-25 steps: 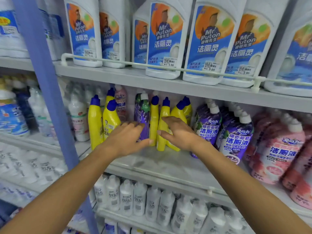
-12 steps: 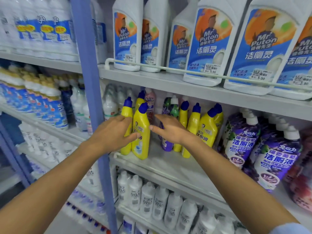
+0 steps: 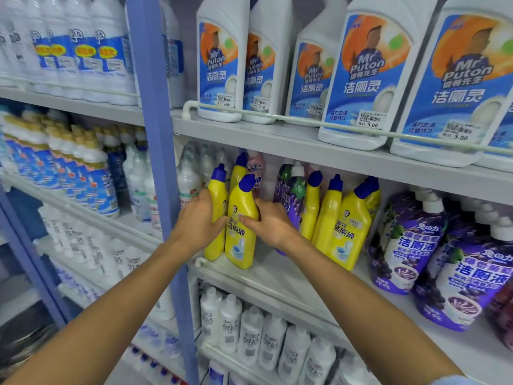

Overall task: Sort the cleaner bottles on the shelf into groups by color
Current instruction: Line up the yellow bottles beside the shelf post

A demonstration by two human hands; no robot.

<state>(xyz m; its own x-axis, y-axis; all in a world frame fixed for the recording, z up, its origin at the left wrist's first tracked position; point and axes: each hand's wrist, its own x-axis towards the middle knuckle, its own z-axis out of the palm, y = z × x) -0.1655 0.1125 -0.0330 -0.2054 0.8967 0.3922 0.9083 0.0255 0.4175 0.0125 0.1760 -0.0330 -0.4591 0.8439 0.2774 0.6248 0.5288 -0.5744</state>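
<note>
Head view: off the purple bottle since a second ago, now gripping with left hand and right hand, fingers curled, the two leftmost yellow bottles (upright at the left end of the shelf), probably to group them with the other yellow bottles beyond the purple one.

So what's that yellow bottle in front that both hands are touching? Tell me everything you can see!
The front yellow bottle looks like glossy plastic, with a slanted dark blue cap and a front showing Chinese writing and a blue toilet. It stands on the grey shelf, leaning slightly. The right hand grips its right side, thumb across the front. The left hand grips the second yellow bottle beside it, thumb touching both.
</note>
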